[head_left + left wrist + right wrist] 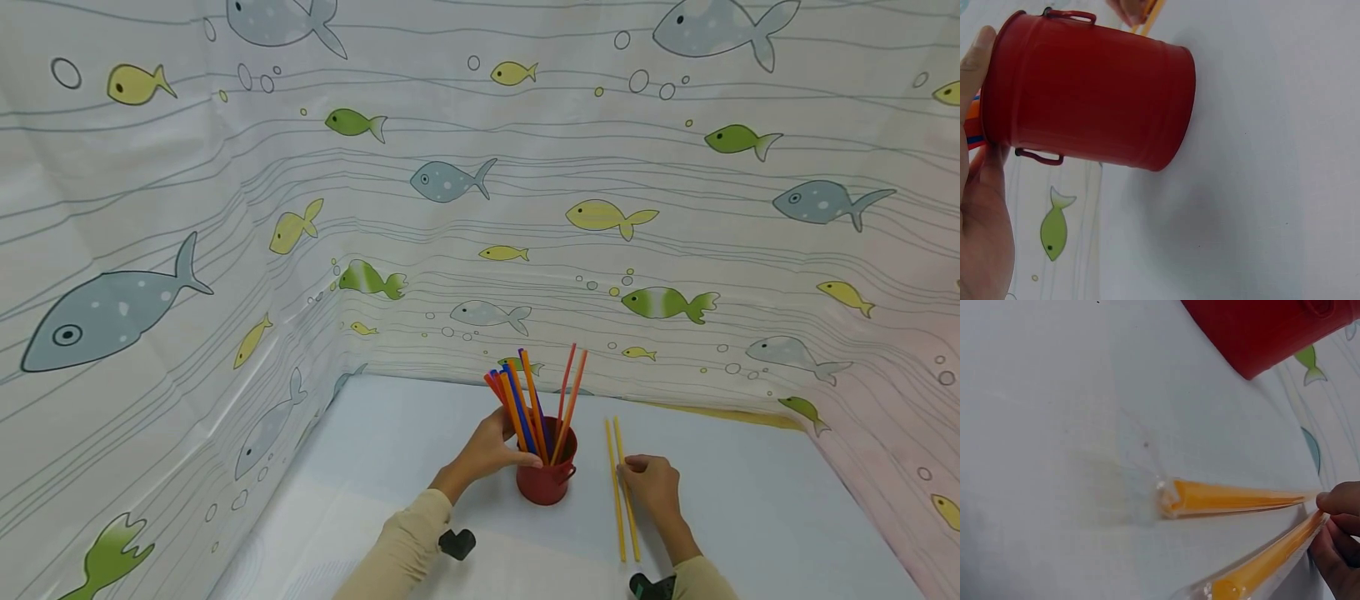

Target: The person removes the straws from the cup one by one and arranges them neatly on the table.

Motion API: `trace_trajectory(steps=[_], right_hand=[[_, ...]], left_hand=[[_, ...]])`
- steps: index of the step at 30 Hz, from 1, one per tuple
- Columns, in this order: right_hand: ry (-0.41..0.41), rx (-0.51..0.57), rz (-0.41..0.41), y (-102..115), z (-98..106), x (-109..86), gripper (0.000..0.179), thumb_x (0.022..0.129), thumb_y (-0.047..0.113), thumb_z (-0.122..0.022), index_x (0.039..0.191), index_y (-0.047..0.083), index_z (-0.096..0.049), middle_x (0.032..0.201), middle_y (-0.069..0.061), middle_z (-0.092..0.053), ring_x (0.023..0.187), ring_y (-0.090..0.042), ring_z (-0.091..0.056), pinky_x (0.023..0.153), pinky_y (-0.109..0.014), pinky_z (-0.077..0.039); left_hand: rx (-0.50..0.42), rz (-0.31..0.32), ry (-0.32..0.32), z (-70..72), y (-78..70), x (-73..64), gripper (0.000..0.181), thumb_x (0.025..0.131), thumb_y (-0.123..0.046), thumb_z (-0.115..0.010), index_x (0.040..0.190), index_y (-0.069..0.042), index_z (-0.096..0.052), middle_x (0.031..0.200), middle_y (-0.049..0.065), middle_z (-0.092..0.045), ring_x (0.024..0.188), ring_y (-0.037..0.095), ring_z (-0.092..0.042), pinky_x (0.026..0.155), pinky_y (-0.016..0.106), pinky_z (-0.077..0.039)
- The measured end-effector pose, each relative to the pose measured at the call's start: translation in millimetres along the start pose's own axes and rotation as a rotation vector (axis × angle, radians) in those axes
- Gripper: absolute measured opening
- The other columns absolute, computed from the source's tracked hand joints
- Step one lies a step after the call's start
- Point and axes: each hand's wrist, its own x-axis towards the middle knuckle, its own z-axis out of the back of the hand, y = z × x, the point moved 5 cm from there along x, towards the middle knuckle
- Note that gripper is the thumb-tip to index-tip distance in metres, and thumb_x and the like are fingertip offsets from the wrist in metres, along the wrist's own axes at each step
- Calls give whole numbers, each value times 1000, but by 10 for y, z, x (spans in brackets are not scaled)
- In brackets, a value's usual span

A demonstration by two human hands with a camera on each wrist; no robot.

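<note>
A small red bucket (545, 485) stands on the white table, with several orange, blue and red straws (528, 408) leaning out of it. My left hand (491, 446) grips the bucket at its rim, thumb at the front and fingers behind the straws. In the left wrist view the left hand (985, 206) is at the rim of the bucket (1094, 90). To the right lie two yellow straws (616, 500) in clear wrappers, side by side. The right hand (654, 487) pinches the nearer one; in the right wrist view its fingertips hold that wrapped straw (1266, 559), close beside the other straw (1229, 497).
A sheet printed with fish (450, 179) forms walls behind and on both sides of the white table (750, 500). Both wrists carry dark camera mounts (457, 544). A yellowish strip (735, 414) runs along the table's back edge.
</note>
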Motion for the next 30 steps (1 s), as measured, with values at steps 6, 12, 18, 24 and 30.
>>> trace_trajectory(steps=[6,12,18,24,30], right_hand=[[-4,-6,-1,-13,-8,13,22,82,13,-74,95,-5,-74,79,-11,-72,71,-22,-67,56,-26,-51],[-3,-4,-13,18,23,-18,24,81,13,-75,95,-6,-74,79,-11,-72,72,-23,-68,56,-25,-51],[5,6,-19,30,34,-37,25,82,14,-75,95,-7,-73,80,-12,-72,71,-22,-68,55,-24,-51],[13,16,-19,82,79,9,24,85,14,-73,96,-7,-73,80,-14,-71,63,-17,-64,51,-25,-50],[-57,-13,61,267,232,158,24,85,16,-74,96,-5,-74,82,-13,-72,69,-23,-66,57,-30,-51]], left_hand=[[1,1,1,4,-22,1,77,72,-18,-88,135,-13,-44,123,-3,-59,122,11,-54,102,26,-43],[-10,-10,3,-1,-16,6,77,72,-17,-88,136,-13,-44,123,-2,-59,122,11,-55,101,26,-43],[-3,-4,-4,12,9,4,77,72,-17,-88,136,-14,-43,123,-3,-59,122,10,-54,101,26,-43],[-10,2,-4,10,13,3,77,72,-17,-88,136,-14,-44,123,-3,-59,123,10,-54,101,26,-43],[-16,-3,-4,2,4,-2,78,73,-17,-88,137,-13,-43,125,-2,-58,124,12,-54,101,27,-43]])
